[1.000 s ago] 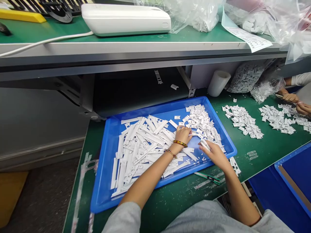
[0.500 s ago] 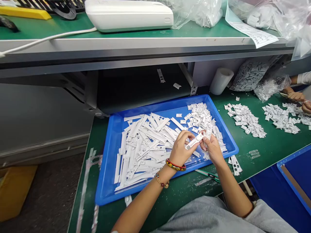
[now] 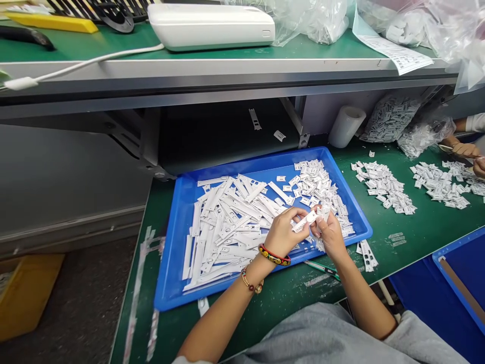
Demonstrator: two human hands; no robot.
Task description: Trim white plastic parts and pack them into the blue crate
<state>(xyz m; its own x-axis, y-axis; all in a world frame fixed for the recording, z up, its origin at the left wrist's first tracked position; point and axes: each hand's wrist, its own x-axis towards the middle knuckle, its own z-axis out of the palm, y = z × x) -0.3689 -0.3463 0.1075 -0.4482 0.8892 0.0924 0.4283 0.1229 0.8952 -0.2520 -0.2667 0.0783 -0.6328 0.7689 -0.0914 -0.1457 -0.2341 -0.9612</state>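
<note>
My left hand (image 3: 281, 233), with two bracelets at its wrist, is closed on a long white plastic strip (image 3: 304, 222) with slots along it. Close against the strip's far end, my right hand (image 3: 331, 235) pinches a small white plastic piece (image 3: 323, 212); whether the two parts touch is hidden by the fingers. Both hands are over the near right part of a blue tray (image 3: 168, 273). To their left in the tray lies a heap of long white strips (image 3: 223, 227). Behind and to the right is a pile of small white clips (image 3: 318, 179).
More clip piles (image 3: 384, 184) lie on the green table (image 3: 424, 242). A green cutter (image 3: 322, 269) and punched white strips (image 3: 367, 255) lie before the tray. A black conveyor belt (image 3: 212, 131) runs beneath the shelf (image 3: 235, 65). A co-worker's hands (image 3: 466, 150) are at far right.
The view has shifted slightly, so the tray and shelf items appear a little further right. Both hands keep their hold, with the strip tilted much as before.
</note>
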